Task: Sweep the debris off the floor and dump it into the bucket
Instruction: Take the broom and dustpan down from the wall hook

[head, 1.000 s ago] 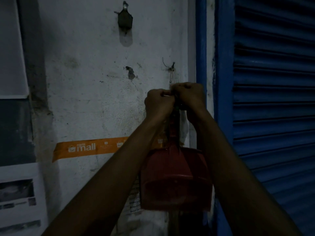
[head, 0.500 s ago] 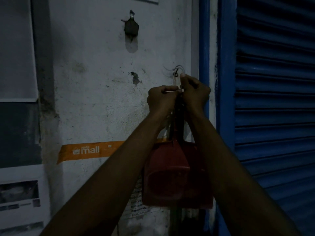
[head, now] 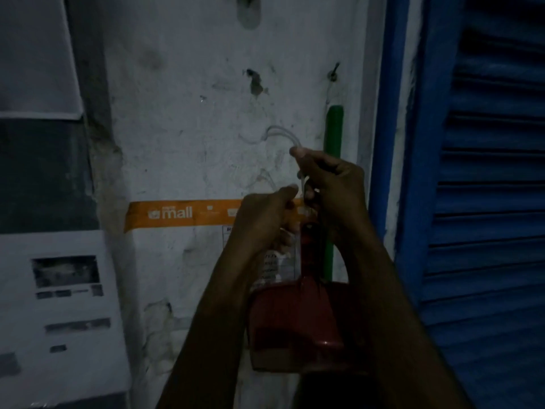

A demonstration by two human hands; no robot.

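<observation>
A red dustpan [head: 295, 326] hangs upright in front of the white wall, its pan below my wrists and its dark handle rising between my hands. My left hand [head: 265, 222] is closed around the top of the handle. My right hand [head: 333, 187] pinches a clear string loop [head: 280, 134] that curls up and left from my fingertips, free of the nail [head: 334, 75] above. A green stick [head: 333, 128], perhaps a broom handle, hangs on the wall behind my right hand. No bucket, debris or floor is in view.
A blue roller shutter [head: 486, 202] and its blue frame [head: 383, 143] stand close on the right. An orange tape strip [head: 177, 214] crosses the wall. Paper notices [head: 59, 305] hang at the left. The scene is dim.
My hands and the dustpan have come down from the nail. The string loop is now off it, and the green stick shows behind my right hand.
</observation>
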